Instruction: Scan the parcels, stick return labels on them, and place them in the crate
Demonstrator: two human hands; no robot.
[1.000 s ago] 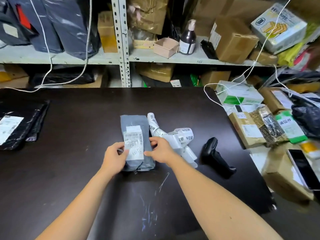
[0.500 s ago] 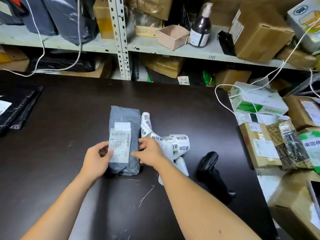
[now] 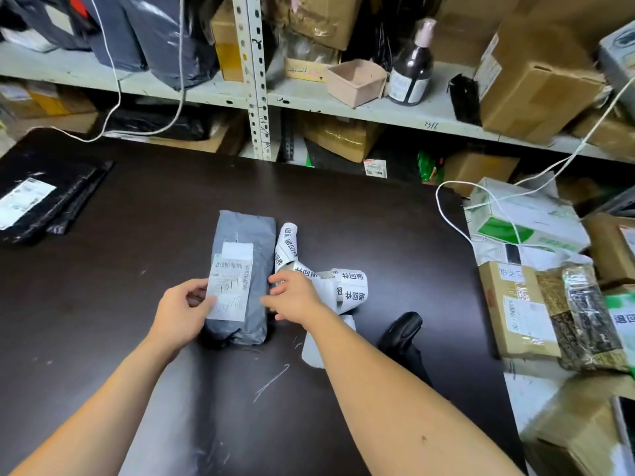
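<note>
A grey poly-bag parcel (image 3: 245,242) lies lengthwise in the middle of the dark table (image 3: 378,228), a white shipping label (image 3: 230,286) on its top. My left hand (image 3: 182,312) grips the parcel's near left edge, thumb on the label. My right hand (image 3: 292,297) rests at the parcel's right side, fingers spread and touching its edge. Right beside it lies a curled strip of white return labels (image 3: 347,286) with black print. A black handheld scanner (image 3: 400,333) lies on the table to the right, partly behind my right forearm.
Black mailer bags (image 3: 41,197) lie at the table's left edge. Boxes and wrapped parcels (image 3: 515,304) pile up beyond the right edge, with a white cable (image 3: 457,221) looping over them. Metal shelves (image 3: 309,97) with cartons and a bottle (image 3: 410,67) stand behind the table.
The view has shifted slightly; the parcel and both hands stay in about the same place. My right hand's fingers have spread a little at the parcel's right edge.
</note>
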